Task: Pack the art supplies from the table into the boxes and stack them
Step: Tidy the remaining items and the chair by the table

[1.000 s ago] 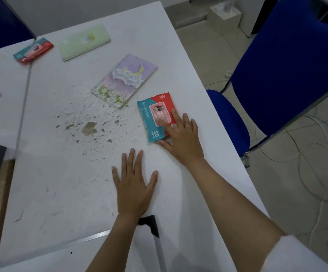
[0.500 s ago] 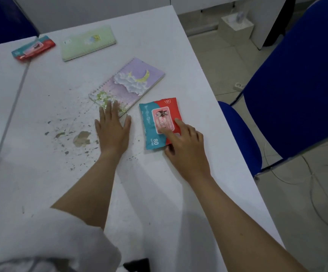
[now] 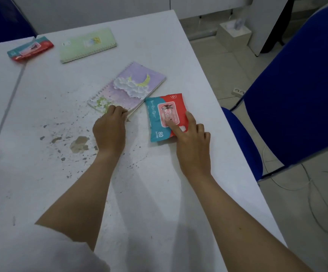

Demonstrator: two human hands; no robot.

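Fingers of left hand (image 3: 109, 130): curled, pinching the near corner of the purple notebook (image 3: 128, 88); fingertips hidden under the knuckles. Fingers of right hand (image 3: 193, 142): mostly straight and slightly spread, forefinger pressing the pink flap of the wipes pack (image 3: 164, 116), the others resting at its near right edge. Wipes pack: teal and red, flat on the table, just right of the notebook; "80" legible on the teal side, smaller print unreadable. Purple notebook: spiral-bound, cover with crescent moon, white clouds, pale flowers; lies angled at table centre. Green notebook (image 3: 87, 45): pale cover, small unreadable label, far side of the table. Second pack (image 3: 29, 48): same teal and red, far left, left of the green notebook; writing too small to read. Table (image 3: 179, 193): white top, chipped and speckled with grey-brown patches left of the left hand. Chair (image 3: 296, 99): blue seat and back, right of the table. Floor (image 3: 226, 61): pale tiles, with white cables (image 3: 320, 193) near right and a small pale box (image 3: 234, 35) far right.
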